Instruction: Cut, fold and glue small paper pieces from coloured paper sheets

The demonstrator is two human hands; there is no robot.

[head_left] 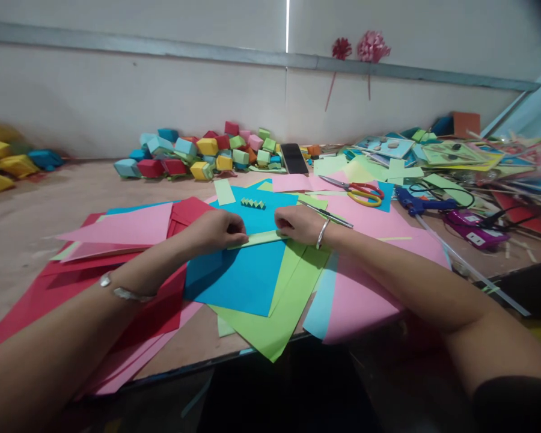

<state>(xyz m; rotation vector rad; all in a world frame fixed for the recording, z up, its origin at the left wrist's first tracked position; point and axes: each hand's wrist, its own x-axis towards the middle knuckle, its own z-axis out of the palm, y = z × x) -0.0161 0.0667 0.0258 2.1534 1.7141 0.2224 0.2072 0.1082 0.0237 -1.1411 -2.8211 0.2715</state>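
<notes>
A narrow light green paper strip (261, 238) stretches between my two hands above a blue sheet (247, 279). Its left end is pinched in my left hand (219, 230), and its right end in my right hand (300, 224). Just beyond the strip, a small zigzag-folded green paper piece (253, 204) lies on the blue paper. Green sheets (297, 288) stick out from beneath the blue one. A dark pen (327, 214) rests behind my right hand, and red and yellow scissors (360, 191) lie farther back.
Red and pink sheets (117, 225) are stacked at left, pink sheets (365, 282) at right. Small colored paper boxes (207, 146) and a phone (293, 158) line the wall. A blue glue gun (417, 201) and a purple power strip (475, 230) with cables sit at right.
</notes>
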